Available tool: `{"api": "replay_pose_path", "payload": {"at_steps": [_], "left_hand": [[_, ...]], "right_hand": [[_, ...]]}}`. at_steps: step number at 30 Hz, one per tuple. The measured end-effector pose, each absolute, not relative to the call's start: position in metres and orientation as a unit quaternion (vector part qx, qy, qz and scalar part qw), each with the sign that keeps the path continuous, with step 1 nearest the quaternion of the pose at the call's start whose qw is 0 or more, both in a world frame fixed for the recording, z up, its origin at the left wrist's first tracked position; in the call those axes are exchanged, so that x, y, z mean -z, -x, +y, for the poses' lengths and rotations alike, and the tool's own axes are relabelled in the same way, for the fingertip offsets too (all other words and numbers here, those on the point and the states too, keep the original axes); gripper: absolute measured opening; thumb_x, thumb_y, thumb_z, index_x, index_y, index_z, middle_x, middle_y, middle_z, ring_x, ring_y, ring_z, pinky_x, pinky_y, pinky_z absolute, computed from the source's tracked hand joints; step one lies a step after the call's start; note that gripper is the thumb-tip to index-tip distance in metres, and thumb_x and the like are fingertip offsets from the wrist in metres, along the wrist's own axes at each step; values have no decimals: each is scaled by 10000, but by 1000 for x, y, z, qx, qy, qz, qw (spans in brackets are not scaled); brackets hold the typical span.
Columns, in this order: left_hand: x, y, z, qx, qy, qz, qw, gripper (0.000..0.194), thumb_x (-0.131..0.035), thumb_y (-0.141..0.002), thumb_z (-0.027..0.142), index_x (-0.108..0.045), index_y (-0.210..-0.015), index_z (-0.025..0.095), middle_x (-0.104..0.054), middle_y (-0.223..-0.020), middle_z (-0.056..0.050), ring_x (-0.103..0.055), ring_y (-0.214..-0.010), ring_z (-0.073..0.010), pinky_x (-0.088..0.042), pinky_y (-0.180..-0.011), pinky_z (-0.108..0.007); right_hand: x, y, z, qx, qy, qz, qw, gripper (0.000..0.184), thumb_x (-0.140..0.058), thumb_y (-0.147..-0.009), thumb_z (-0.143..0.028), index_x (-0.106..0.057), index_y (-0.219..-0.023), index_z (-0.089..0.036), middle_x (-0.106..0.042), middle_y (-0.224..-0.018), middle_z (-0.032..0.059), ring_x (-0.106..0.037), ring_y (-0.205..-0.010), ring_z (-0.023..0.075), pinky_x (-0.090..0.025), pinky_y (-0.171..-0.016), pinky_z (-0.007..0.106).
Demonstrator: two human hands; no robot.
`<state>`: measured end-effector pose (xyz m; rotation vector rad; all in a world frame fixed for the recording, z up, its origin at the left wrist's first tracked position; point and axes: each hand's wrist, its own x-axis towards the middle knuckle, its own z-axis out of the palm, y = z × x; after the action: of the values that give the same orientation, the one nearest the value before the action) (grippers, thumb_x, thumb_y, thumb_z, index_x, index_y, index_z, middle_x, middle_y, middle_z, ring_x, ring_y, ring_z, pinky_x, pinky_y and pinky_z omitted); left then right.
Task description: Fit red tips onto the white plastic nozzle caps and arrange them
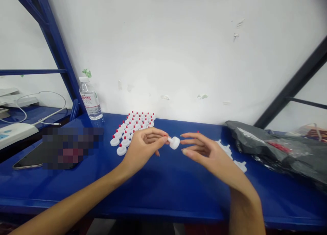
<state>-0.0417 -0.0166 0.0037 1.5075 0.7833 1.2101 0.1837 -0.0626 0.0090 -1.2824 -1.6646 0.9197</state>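
Observation:
Between the thumb and fingers of my left hand (pixel 145 143) is a white nozzle cap (pixel 175 143), pinched by its narrow end. Its round base faces right, and the fingertips cover the tip. My right hand (pixel 201 148) is just right of that base, fingers spread and holding nothing; I cannot tell whether a fingertip touches it. Behind and left of my left hand stand rows of white nozzle caps with red tips (pixel 125 142), partly hidden by the hand. White pronged pieces (pixel 240 165) lie beside my right wrist, some of them behind it.
A water bottle (pixel 90 100) stands at the back left of the blue table (pixel 163 194). A phone (pixel 29 156) lies at left beside a blurred area. Dark plastic bags (pixel 281 149) fill the right side. Blue frame posts (pixel 55 40) rise at left; a white wall closes the back.

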Motion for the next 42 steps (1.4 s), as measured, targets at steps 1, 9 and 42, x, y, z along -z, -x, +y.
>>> {"api": "replay_pose_path", "payload": {"at_steps": [1,9,42], "left_hand": [[-1,43,-20,-495,-627,327,506,252,-780,-811,347,-746,-949,138,-791,-860,-101,-735,-750,-202,-531,-499,-210],[0,62,-47,-510,-658,390,392,222,-747,-835,368,-779,-954,184,-788,-902,-59,-717,-742,-182,-567,-564,-219],[36,190,-16,-349,-708,611,64,345,-613,-849,514,-798,-936,237,-808,-990,-32,-719,-809,-261,-547,-754,-308]], "right_hand": [[-9,-178,-62,-373,503,-664,408,479,-771,-839,-466,-652,-1275,-309,-748,-1207,61,-727,-1085,251,-598,-914,381],[-12,-129,-68,-387,435,-710,396,218,-747,-886,-338,-727,-1099,-296,-791,-1040,-17,-734,-1004,197,-552,-882,315],[-23,-195,-95,-172,572,-686,416,374,-663,-882,-594,-749,-1123,-322,-769,-1149,70,-745,-972,306,-623,-684,355]]}}
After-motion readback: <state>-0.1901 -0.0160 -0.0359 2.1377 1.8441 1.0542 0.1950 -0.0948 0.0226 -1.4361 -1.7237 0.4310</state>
